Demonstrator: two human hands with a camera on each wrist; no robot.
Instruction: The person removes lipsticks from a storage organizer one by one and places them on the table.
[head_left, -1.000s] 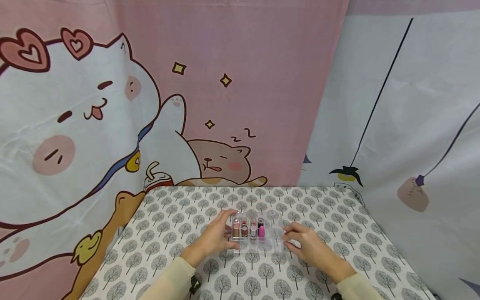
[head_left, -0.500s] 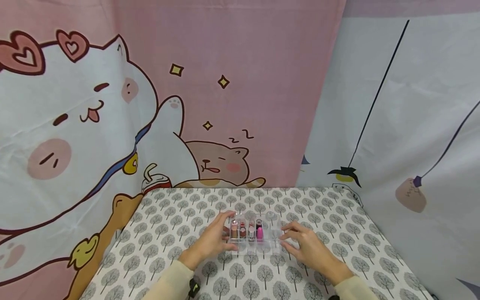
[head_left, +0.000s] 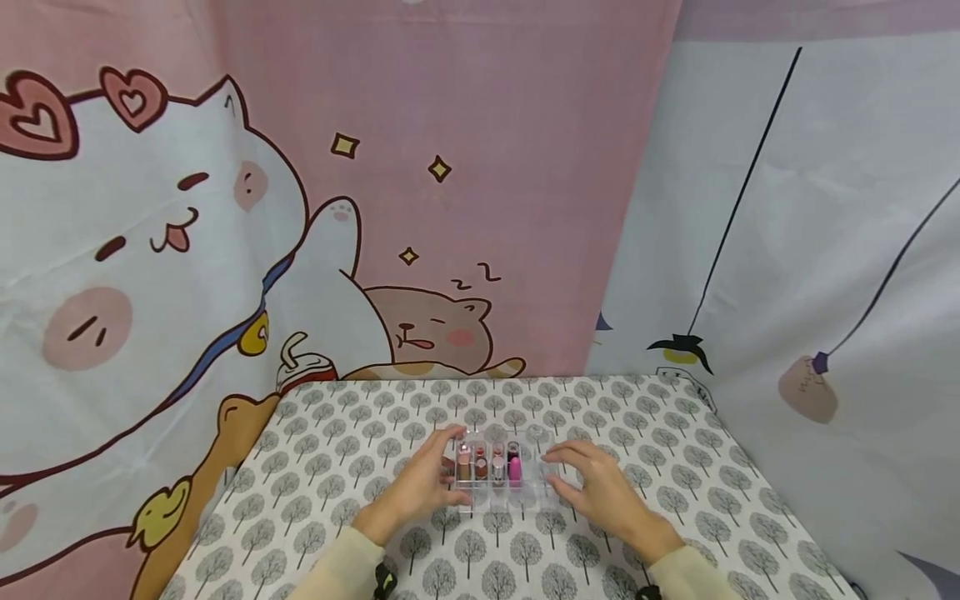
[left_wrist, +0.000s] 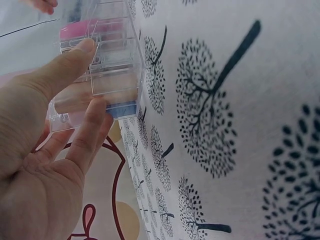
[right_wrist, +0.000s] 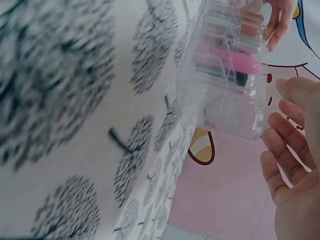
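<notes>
A clear plastic lipstick organizer [head_left: 534, 481] with divided compartments lies on the patterned cloth in the head view. Its left part holds several tubes, among them a bright pink lipstick [head_left: 515, 469], a silver one [head_left: 498, 469] and a brownish one [head_left: 464, 467]; the right compartments are see-through. My left hand [head_left: 417, 486] grips the left end, thumb on the near side and fingers on the far side. At the right end hovers my right hand [head_left: 600, 490], fingers loosely bent and thumb apart. The right wrist view shows a gap between its fingertips and the organizer wall [right_wrist: 257, 127].
White cloth [head_left: 480, 550] printed with grey trees covers the table. Behind it hangs a pink backdrop [head_left: 525, 167] with cartoon cats, and a pale curtain [head_left: 862, 208] stands on the right.
My right hand has shifted slightly left, its fingers overlapping the organizer's right edge more. The left hand keeps its grip. The head view has drifted a little.
</notes>
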